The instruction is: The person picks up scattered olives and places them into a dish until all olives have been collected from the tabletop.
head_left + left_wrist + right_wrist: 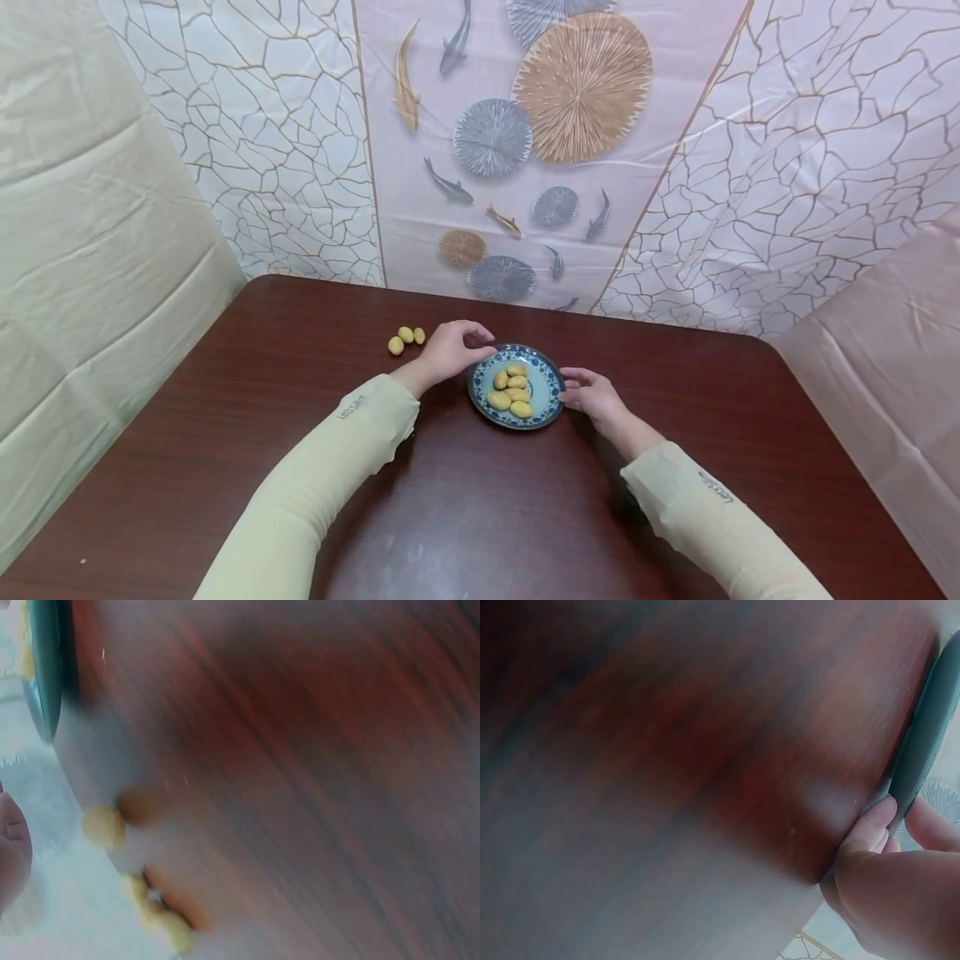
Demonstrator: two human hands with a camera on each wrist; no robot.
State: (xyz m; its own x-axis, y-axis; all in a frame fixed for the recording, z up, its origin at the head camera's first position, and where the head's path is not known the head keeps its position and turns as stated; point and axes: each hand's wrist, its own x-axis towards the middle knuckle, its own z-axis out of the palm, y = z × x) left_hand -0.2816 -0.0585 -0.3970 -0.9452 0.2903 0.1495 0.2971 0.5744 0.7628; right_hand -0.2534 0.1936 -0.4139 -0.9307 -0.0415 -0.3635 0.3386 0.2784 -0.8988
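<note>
Plate (549, 387) with yellow pieces (517, 394) sits toward the far edge of the desk (465, 508), its rim pinched by the right hand (596, 400), while the left hand (448, 347), loosely open and empty, is at the opposite rim, contact unclear, between it and three loose pieces (406, 334), patterned cloth (292, 142) hanging behind.

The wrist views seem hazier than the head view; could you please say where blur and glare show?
Head: plate fairly crisp, pale glare on the near tabletop; left wrist: yellow pieces out of focus; right wrist: tabletop blurred, whitish haze lower left.
</note>
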